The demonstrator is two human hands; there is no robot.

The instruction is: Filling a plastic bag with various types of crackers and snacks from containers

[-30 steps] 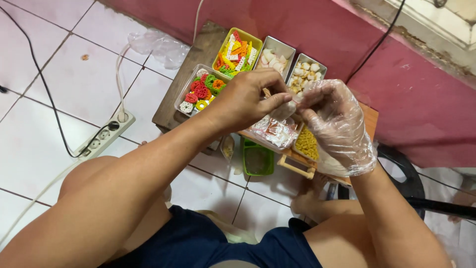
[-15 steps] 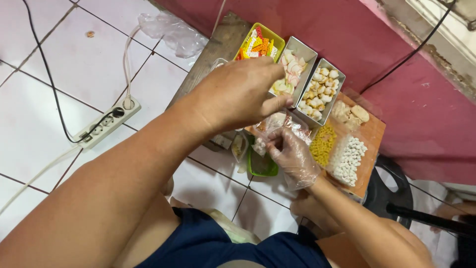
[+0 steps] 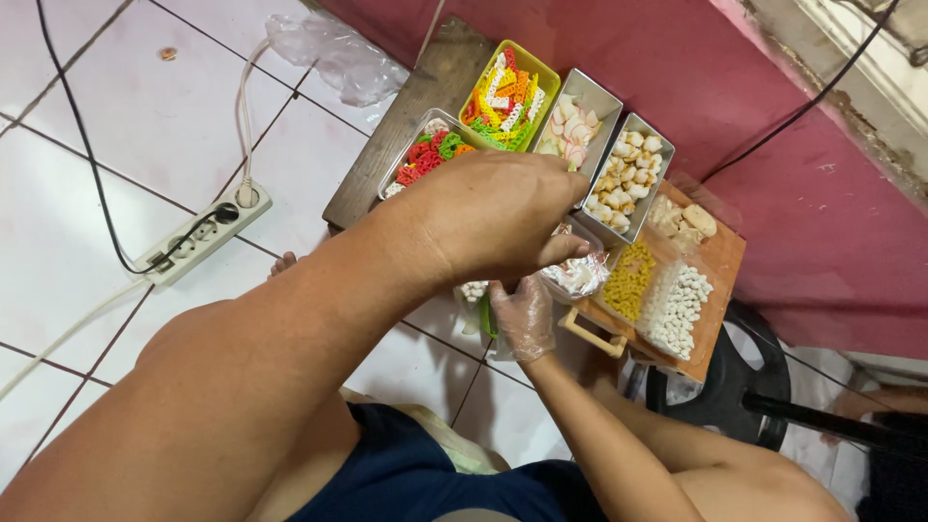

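Both hands [image 3: 512,261] grip one plastic bag [image 3: 577,274].

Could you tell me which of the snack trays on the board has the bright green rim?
The green-rimmed tray, the farthest on the wooden board, holding mixed orange, green and white pieces. The two beside it, the pink-and-white tray and beige tray, are bare metal.

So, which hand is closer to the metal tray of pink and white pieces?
Left. The left hand reaches beside the metal tray, almost touching. The gloved right hand is lower, under the small plastic bag.
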